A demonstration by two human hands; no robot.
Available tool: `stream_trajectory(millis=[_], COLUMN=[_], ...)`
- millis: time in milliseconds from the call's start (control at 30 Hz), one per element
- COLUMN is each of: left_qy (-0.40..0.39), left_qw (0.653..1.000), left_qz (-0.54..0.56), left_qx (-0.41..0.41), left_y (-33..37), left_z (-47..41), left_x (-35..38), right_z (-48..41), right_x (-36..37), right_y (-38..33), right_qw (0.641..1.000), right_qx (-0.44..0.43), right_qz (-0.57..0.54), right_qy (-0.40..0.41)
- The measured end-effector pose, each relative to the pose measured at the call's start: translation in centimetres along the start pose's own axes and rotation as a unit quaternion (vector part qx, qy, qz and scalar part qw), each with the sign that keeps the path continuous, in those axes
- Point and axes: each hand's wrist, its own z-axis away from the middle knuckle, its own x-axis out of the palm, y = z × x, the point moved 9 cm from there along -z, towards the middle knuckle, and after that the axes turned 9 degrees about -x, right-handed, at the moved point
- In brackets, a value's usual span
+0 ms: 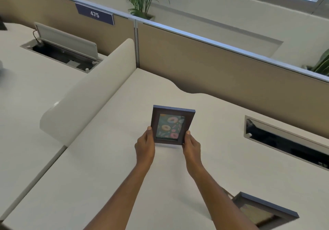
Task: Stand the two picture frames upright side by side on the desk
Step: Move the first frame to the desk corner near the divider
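Observation:
A dark picture frame with a donut print (170,124) stands upright near the middle of the white desk (110,158), its bottom edge at or just above the surface. My left hand (145,147) grips its lower left side and my right hand (192,147) grips its lower right side. The second dark frame (263,209) lies nearly flat at the desk's near right, partly hidden behind my right forearm.
A tan partition wall (222,64) runs behind the desk. A rounded white divider (85,94) separates it from the neighbouring desk on the left. An open cable slot (284,140) is sunk into the desk at right. Another cable hatch (65,51) is open at far left.

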Motion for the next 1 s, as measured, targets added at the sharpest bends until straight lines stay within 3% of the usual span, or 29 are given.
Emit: stream_trajectory(millis=[500,1000], left_qy=[0.080,0.111], left_qw=[0.996,0.994], left_qz=[0.039,0.005], left_qx=[0.006,0.026], left_y=[4.6,6.3], left_z=[-13.2,-16.9], left_x=[0.8,0.5], right_z=[-14.5,-17.5], right_x=[8.3,10.5], right_y=[-2.8,-3.0], right_qw=[0.998,0.994], right_qx=[-0.028,-0.055], right_qz=[0.037,0.082], right_qy=[-0.047,-0.047])
